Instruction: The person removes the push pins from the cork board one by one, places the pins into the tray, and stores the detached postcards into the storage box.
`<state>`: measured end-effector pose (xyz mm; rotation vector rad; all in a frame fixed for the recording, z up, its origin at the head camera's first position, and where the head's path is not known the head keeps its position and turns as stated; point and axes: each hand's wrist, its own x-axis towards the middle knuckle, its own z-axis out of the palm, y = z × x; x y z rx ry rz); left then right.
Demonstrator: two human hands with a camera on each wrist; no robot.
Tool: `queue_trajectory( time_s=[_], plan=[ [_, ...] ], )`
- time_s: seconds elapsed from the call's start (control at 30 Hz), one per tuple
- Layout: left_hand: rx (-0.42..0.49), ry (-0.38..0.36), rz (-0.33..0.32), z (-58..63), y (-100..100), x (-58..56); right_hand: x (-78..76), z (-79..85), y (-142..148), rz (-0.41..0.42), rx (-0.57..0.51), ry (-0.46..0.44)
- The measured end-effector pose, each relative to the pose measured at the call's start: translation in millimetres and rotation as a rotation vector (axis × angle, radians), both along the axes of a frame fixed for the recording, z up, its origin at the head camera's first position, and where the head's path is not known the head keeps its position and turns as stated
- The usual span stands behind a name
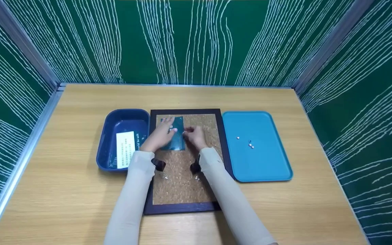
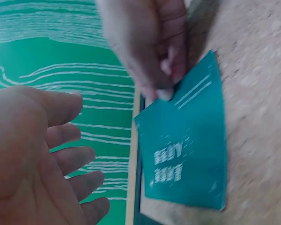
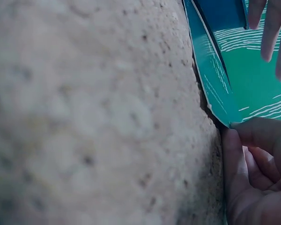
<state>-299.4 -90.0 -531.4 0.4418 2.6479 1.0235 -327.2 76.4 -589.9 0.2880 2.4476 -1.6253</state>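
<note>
A teal card (image 1: 178, 143) with white print lies at the upper part of a cork board (image 1: 182, 190) in a dark frame. My right hand (image 1: 196, 136) pinches the card's edge between thumb and fingertips; in the right wrist view the thumb (image 3: 262, 131) is right at the corner, close to the cork. That corner stands slightly raised in the left wrist view. My left hand (image 1: 162, 135) is over the card's left side in the head view, its fingers extended. Seen from the left wrist, the left hand (image 2: 33, 154) holds nothing and its fingers are spread.
To the left of the board stands a dark blue bin (image 1: 104, 149) holding a white printed card (image 1: 125, 149) and other teal cards. A light blue tray (image 1: 260, 163) on the right bears several small shiny pieces (image 1: 250, 145). Green walls with white lines enclose the wooden table (image 1: 63, 190).
</note>
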Motion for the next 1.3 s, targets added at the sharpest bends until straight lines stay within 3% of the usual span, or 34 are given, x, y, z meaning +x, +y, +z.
queue_trajectory(
  time_s=[0.5,1.03,1.3],
  plan=[
    [0.032,0.025,0.124,26.3,-43,-0.5,2.5,1.3,0,-0.016,-0.021,0.001],
    [0.125,0.039,0.223,26.4,-104,13.8,2.8,-0.7,4,-0.015,-0.049,0.010],
    [0.145,0.027,0.321,25.4,-141,21.4,4.2,0.6,3,-0.009,-0.068,0.021]
  ],
)
